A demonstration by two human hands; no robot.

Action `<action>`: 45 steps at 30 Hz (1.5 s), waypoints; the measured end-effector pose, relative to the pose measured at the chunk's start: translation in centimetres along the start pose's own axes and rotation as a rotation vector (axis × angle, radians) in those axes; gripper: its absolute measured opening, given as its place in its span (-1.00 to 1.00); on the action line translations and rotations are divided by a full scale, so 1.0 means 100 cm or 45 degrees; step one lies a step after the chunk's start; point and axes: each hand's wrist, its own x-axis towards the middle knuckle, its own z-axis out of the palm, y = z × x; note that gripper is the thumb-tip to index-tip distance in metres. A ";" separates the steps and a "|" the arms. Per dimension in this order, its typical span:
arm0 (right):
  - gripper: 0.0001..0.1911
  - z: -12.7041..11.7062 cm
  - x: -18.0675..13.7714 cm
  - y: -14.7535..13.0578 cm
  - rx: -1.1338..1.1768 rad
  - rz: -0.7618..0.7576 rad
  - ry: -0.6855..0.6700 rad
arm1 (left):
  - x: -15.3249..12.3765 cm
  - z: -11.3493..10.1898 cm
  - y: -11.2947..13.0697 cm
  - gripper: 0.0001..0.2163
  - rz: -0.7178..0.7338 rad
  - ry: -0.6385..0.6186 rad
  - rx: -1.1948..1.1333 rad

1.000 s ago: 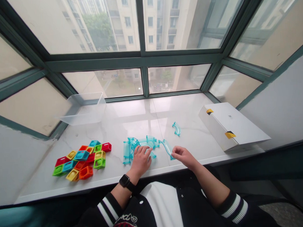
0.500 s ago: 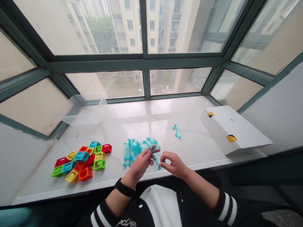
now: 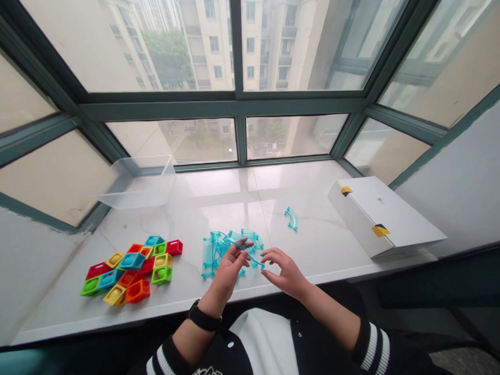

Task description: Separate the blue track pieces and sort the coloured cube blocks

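My left hand (image 3: 227,269) is closed on a thin, translucent blue curved track piece (image 3: 255,260), which slants down to the right out of its fingers. Beside that piece's far end, my right hand (image 3: 289,275) has thumb and fingers apart, with nothing gripped between them. Under and behind my left hand lies a pile of similar clear blue track pieces (image 3: 208,255), partly hidden by the hand. One loose curved track piece (image 3: 292,219) rests on the white sill, beyond my right hand.
Several red, yellow, green and blue plastic blocks (image 3: 132,261) lie bunched at the left. A clear plastic bin (image 3: 138,199) stands behind them by the window. On the right sits a white box (image 3: 392,212) with yellow-black tape. The sill's front edge (image 3: 188,306) runs below my hands.
My right thumb and fingers have spread and come off the end of the track piece. The piece, still in my left hand, has tilted flatter.
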 end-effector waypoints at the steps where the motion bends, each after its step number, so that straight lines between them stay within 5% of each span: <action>1: -0.78 0.001 0.000 0.001 -0.012 0.003 0.012 | 0.000 0.001 0.000 -0.47 0.007 0.002 0.024; 9: -0.85 0.001 0.001 0.011 -0.091 0.043 0.129 | 0.001 0.013 -0.001 -0.49 0.044 -0.027 0.091; 15: -0.86 -0.015 -0.003 0.027 -0.173 0.104 0.245 | 0.004 0.000 -0.013 -0.42 0.018 -0.017 0.081; 23: -0.82 -0.084 -0.014 0.067 -0.219 0.304 0.611 | -0.003 -0.034 -0.007 -0.54 -0.060 0.169 -0.038; 32: -0.69 -0.152 -0.011 0.175 -0.603 0.493 0.967 | -0.023 -0.082 -0.005 -0.51 -0.070 0.469 -0.248; 37: -0.75 -0.156 0.004 0.210 -0.714 0.551 0.962 | -0.027 -0.086 0.002 -0.51 -0.049 0.555 -0.261; 45: -0.78 -0.146 0.010 0.220 -0.812 0.565 0.937 | -0.022 -0.083 -0.007 -0.56 -0.074 0.569 -0.284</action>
